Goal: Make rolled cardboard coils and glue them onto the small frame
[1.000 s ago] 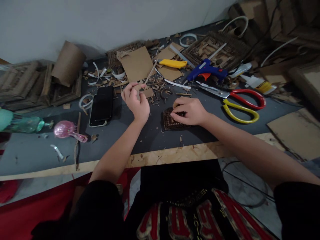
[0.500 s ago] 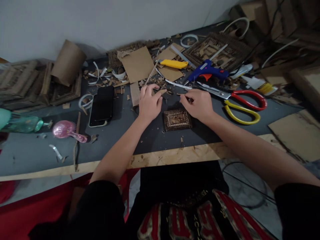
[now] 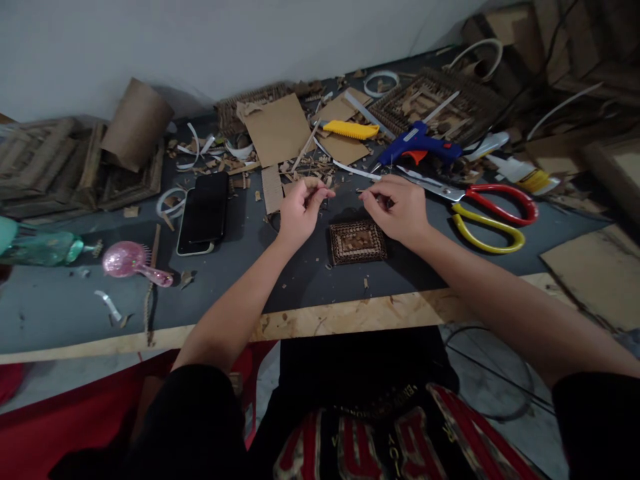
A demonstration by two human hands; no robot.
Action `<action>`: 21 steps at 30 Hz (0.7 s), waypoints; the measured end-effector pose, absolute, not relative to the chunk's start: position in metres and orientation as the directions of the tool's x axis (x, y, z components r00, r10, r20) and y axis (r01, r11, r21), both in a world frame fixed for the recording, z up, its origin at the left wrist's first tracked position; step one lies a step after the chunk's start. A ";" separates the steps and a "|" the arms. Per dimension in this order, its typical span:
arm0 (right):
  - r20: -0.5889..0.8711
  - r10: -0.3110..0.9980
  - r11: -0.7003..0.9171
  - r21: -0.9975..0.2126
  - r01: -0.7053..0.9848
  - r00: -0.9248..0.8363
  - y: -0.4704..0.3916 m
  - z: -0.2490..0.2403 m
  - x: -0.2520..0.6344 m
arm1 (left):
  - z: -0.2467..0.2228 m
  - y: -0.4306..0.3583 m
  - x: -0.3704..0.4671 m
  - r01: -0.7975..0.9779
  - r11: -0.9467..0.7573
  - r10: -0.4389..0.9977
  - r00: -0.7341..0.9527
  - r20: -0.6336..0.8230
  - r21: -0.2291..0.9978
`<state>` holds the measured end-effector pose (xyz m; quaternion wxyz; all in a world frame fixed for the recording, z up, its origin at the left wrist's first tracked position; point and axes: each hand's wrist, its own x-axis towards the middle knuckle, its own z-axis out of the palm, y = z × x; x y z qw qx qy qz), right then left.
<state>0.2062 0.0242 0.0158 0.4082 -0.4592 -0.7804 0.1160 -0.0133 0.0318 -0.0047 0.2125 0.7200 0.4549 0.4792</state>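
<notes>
A small rectangular piece built of corrugated cardboard strips [image 3: 358, 241] lies flat on the dark table between my forearms, with a ridged border and a rough brown centre. Above and left of it, my left hand [image 3: 301, 210] is closed in a pinch; a bit of tan cardboard [image 3: 314, 181] shows at its fingers, partly hidden. My right hand [image 3: 399, 208], just beyond the piece's upper right corner, is also pinched, with a tiny brown tip of cardboard [image 3: 359, 191] showing at the fingertips. Both hands are apart from the rectangular piece.
Red-and-yellow-handled scissors [image 3: 493, 217] and a blue glue gun [image 3: 417, 145] lie right of my hands. A yellow cutter [image 3: 350, 129] sits behind, among cardboard scraps. Phones [image 3: 207, 207], a pink hairbrush [image 3: 127, 260] and a green bottle [image 3: 45, 245] are to the left.
My left fingers have drawn together into a tighter pinch, and the cardboard bit there shows less. My right hand stays nearly in place. The view has shifted slightly.
</notes>
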 end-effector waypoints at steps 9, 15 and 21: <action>0.571 0.717 0.696 -0.620 0.362 -0.400 0.024 0.016 0.204 | -0.003 0.022 -0.003 0.246 -0.439 0.886 0.278 0.371 0.864; 0.552 0.761 0.647 -0.686 0.333 -0.341 0.028 0.015 0.204 | 0.000 0.020 -0.003 0.324 -0.507 0.858 0.280 0.432 0.799; 0.473 0.869 0.481 -0.736 0.476 -0.146 0.027 0.016 0.204 | -0.003 0.022 -0.003 0.423 -0.476 0.872 0.111 0.477 0.771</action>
